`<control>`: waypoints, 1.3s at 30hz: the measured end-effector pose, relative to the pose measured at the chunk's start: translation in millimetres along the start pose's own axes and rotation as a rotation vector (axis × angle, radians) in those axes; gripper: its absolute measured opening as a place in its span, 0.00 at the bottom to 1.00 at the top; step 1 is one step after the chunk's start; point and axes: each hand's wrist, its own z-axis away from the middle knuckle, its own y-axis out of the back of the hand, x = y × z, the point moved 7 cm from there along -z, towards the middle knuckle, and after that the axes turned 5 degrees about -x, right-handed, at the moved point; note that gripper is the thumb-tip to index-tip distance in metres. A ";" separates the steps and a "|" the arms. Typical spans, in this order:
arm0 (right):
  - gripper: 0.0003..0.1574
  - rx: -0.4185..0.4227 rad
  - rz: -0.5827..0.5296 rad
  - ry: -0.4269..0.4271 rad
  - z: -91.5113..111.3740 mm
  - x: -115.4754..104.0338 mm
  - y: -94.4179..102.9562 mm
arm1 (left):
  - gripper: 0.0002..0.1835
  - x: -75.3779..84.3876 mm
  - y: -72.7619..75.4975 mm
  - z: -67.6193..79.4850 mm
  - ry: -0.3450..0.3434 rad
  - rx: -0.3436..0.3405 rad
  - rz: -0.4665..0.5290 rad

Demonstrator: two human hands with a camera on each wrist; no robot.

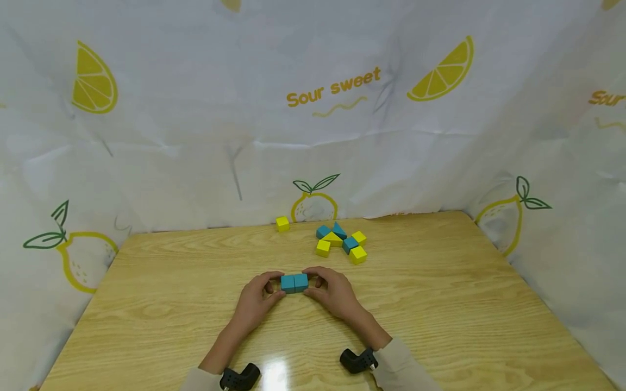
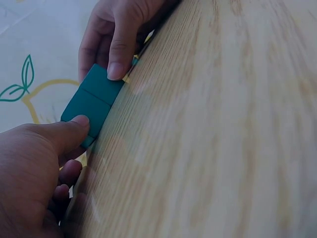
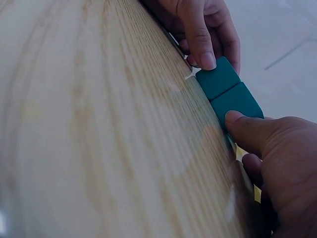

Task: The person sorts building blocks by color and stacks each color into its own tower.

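Two blue cubes sit side by side on the wooden table, their inner faces meeting along a thin seam. My left hand (image 1: 255, 300) pinches the left blue cube (image 1: 287, 284) between thumb and forefinger. On the other side, my right hand (image 1: 336, 293) grips the right blue cube (image 1: 300, 282) the same way. The left wrist view shows the left thumb (image 2: 78, 122) flat on the near face of its cube, close over the wood. In the right wrist view, the right thumb (image 3: 235, 119) presses the near face of the other one.
Behind the hands lies a loose cluster of blocks: several yellow cubes (image 1: 358, 254), a yellow triangle (image 1: 333, 239), a blue triangle (image 1: 339, 231) and two blue cubes (image 1: 350, 245). A lone yellow cube (image 1: 282, 224) stands near the back edge. A lemon-print sheet (image 1: 205, 108) hangs behind the table (image 1: 171, 282).
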 end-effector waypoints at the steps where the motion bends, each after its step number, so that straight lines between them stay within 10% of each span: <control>1: 0.25 0.000 0.003 0.003 -0.1 -0.7 -0.1 | 0.21 -0.1 0.3 0.3 0.000 0.001 -0.001; 16: 0.26 0.030 -0.120 0.002 0.6 0.6 6.8 | 0.21 3.0 1.1 0.9 -0.009 -0.004 0.002; 30: 0.15 0.588 0.042 -0.029 4.4 24.1 66.7 | 0.21 0.9 -0.3 1.6 -0.018 -0.002 -0.011; 39: 0.28 0.670 0.034 -0.234 4.4 52.9 74.1 | 0.21 2.9 -0.1 1.4 -0.023 0.007 -0.007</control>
